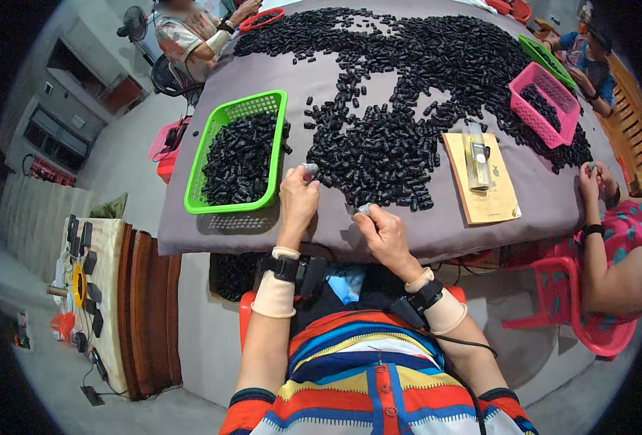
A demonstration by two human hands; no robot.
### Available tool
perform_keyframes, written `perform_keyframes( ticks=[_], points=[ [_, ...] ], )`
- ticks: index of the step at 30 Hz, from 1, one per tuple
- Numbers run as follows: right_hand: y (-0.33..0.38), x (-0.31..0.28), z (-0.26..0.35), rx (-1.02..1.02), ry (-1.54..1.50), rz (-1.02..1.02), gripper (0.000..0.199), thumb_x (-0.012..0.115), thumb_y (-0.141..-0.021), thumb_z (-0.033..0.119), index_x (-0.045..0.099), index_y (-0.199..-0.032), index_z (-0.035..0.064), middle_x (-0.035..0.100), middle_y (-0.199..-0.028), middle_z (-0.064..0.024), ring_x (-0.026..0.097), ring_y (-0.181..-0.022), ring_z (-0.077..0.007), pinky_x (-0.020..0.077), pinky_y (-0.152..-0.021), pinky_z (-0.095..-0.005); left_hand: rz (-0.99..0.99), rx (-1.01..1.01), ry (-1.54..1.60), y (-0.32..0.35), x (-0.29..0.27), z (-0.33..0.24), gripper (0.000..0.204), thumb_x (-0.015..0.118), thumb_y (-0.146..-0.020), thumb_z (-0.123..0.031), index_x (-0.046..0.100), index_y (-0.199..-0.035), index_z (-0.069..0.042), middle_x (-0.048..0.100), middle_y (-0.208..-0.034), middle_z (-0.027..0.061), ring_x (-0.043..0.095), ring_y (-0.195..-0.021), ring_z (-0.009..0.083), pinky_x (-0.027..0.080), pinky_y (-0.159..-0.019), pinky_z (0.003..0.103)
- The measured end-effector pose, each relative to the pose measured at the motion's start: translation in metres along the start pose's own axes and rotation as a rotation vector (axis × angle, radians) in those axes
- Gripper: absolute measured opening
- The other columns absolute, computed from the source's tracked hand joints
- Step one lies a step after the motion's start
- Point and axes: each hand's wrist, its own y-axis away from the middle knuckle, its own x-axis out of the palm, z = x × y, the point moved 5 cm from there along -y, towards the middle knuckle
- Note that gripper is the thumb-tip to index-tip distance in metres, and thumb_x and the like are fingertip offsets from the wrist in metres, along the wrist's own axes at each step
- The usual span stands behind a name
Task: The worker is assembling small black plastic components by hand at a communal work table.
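My left hand (298, 201) is over the grey tablecloth, between the green basket and the near pile of small black cylindrical parts (375, 148). Its fingers are curled, with a grey cover (310, 168) on a fingertip. At the pile's near edge, my right hand (388, 235) has its fingers drawn together, also with a grey fingertip cover (364, 209). Whatever either hand grips is too small or hidden to make out. On the left stands the bright green plastic basket (234, 208), holding many of the same black parts.
A yellow-brown pad (493, 206) with a clear case (478, 163) on it lies right of the pile. Beyond it is a pink basket (545, 135). More black parts (451, 47) spread over the far table. Other people sit around it, one close at right (614, 250).
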Motion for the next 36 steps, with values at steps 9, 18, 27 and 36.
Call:
perform_keyframes(
  ticks=[9,18,27,36],
  points=[
    [0.000,-0.002,-0.008,0.042,-0.016,-0.004,0.027,0.058,-0.087,0.024,0.051,-0.073,0.0026,0.055,-0.065,-0.0155,0.055,-0.059,-0.0342,0.0396,-0.051,-0.0398,0.068,-0.089,0.118,0.007,0.002,-0.003,0.030,0.067,-0.068,-0.004,0.060,-0.097,-0.002,0.060,-0.077,0.0048,0.058,-0.065,0.0146,0.047,-0.060,0.027],
    [-0.005,-0.002,-0.010,0.144,-0.152,-0.045,0.023,0.066,-0.082,0.019,0.052,-0.076,0.0016,0.057,-0.064,-0.0082,0.050,-0.056,-0.0137,0.0397,-0.050,-0.0298,0.223,-0.048,0.590,0.064,0.005,-0.053,0.030,0.065,-0.073,0.006,0.060,-0.101,-0.002,0.059,-0.084,-0.0011,0.054,-0.071,0.0043,0.045,-0.059,0.018],
    [-0.003,-0.002,-0.024,0.247,-0.313,-0.033,0.019,0.066,-0.080,0.016,0.054,-0.076,0.0019,0.056,-0.063,-0.0040,0.047,-0.058,-0.0073,0.0394,-0.051,-0.0282,0.182,-0.259,1.069,0.072,0.014,-0.051,0.028,0.066,-0.077,0.003,0.061,-0.103,-0.002,0.062,-0.081,0.0016,0.057,-0.067,0.0072,0.048,-0.059,0.020],
    [-0.005,0.000,-0.021,0.189,-0.276,-0.038,0.023,0.069,-0.077,0.017,0.051,-0.075,0.0022,0.054,-0.062,-0.0041,0.045,-0.058,-0.0064,0.0398,-0.051,-0.0279,0.328,-0.482,1.375,0.072,0.039,-0.035,0.021,0.059,-0.086,-0.003,0.059,-0.108,-0.001,0.064,-0.089,0.0055,0.061,-0.072,0.0119,0.050,-0.059,0.022]
  ],
)
